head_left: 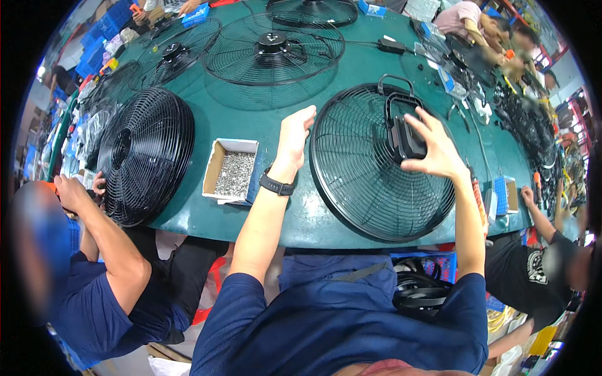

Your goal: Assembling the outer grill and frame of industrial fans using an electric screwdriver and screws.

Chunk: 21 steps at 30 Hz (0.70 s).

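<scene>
From my end, the fan [360,172] lies flat right of centre in the frame, its lower rim close to the near edge of the table [302,227]. My left hand [295,138] hovers just beside the fan's left rim, fingers extended and released, gripping nothing. My right hand [441,150] is spread around the housing [406,139], thumb and fingers apart; I don't see a grasp, and I cannot tell whether the tips touch it.

My main worry is that nearby edge: with neither hand visibly clamping the fan, a downward pull on the housing or handle [396,78] could drag the rim over the lip. The housing stands off to one side of the grille, so a one-sided push there might rock or spin the whole thing. Fingertips could also catch between the wires if I bear down carelessly.

The carton [214,168] of small metal parts [237,172] sits left of my watch [276,183]; swinging that wrist wide could spill it. Further left, a co-worker's hand [75,193] is by a tilted cage [147,156], which could topple toward the carton if its support slips.
</scene>
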Available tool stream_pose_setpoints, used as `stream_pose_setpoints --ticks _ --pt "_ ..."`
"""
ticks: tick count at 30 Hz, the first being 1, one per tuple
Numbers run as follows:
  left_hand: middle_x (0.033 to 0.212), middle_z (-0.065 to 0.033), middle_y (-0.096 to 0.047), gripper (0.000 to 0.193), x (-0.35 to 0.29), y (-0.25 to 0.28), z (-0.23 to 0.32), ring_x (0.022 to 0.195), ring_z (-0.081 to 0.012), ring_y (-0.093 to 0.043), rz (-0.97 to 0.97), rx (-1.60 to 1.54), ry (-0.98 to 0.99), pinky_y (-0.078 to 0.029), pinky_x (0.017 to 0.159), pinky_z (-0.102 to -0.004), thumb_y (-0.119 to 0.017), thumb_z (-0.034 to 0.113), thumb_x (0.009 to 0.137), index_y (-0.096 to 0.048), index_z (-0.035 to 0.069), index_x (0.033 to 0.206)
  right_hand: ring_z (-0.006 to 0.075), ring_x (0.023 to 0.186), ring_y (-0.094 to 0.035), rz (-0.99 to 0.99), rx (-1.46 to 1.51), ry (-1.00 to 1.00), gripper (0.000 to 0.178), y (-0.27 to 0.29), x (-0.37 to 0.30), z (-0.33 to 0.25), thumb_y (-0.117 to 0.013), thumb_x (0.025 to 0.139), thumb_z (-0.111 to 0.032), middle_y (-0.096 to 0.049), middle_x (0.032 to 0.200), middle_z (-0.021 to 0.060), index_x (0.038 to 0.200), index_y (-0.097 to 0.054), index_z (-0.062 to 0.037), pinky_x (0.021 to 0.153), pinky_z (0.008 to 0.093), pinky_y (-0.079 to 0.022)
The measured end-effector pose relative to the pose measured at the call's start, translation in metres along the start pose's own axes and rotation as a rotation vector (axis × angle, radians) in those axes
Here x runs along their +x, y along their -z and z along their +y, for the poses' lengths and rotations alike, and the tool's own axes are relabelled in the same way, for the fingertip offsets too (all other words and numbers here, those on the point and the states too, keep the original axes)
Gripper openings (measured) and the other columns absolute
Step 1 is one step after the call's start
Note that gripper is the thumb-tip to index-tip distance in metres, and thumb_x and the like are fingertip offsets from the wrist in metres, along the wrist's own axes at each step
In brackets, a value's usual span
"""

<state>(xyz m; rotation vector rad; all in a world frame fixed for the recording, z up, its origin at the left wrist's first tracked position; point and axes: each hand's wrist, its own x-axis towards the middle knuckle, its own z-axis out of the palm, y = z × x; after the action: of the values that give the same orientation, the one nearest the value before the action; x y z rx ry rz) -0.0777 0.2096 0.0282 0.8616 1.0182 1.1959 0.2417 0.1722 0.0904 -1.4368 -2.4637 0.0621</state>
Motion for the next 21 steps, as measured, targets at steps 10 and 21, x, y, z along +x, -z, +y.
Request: stream_pose_setpoints --ticks 10,21 --pt "0.135 -0.0236 -0.045 0.068 0.017 -0.011 -0.037 0.126 -0.0255 -0.044 -0.018 0.472 -0.16 -0.032 0.105 -0.0319 -0.068 0.026 0.081 -0.041 -0.013 0.13 0.0201 0.124 -0.045 0.534 0.779 -0.617 0.05 -0.049 -0.097 0.13 -0.055 0.091 -0.025 -0.051 0.132 0.015 0.132 -0.046 0.0027 0.105 0.0297 -0.03" --pt "0.13 -0.0244 -0.05 0.063 0.026 -0.014 -0.062 0.121 -0.0276 -0.05 0.088 0.585 -0.331 -0.036 0.102 -0.0322 -0.068 0.021 0.076 -0.047 -0.01 0.126 0.0207 0.117 -0.048 0.46 0.955 -0.628 0.053 -0.067 -0.111 0.15 -0.059 0.08 -0.019 -0.053 0.126 0.0145 0.128 -0.05 0.0032 0.102 0.0298 -0.031"
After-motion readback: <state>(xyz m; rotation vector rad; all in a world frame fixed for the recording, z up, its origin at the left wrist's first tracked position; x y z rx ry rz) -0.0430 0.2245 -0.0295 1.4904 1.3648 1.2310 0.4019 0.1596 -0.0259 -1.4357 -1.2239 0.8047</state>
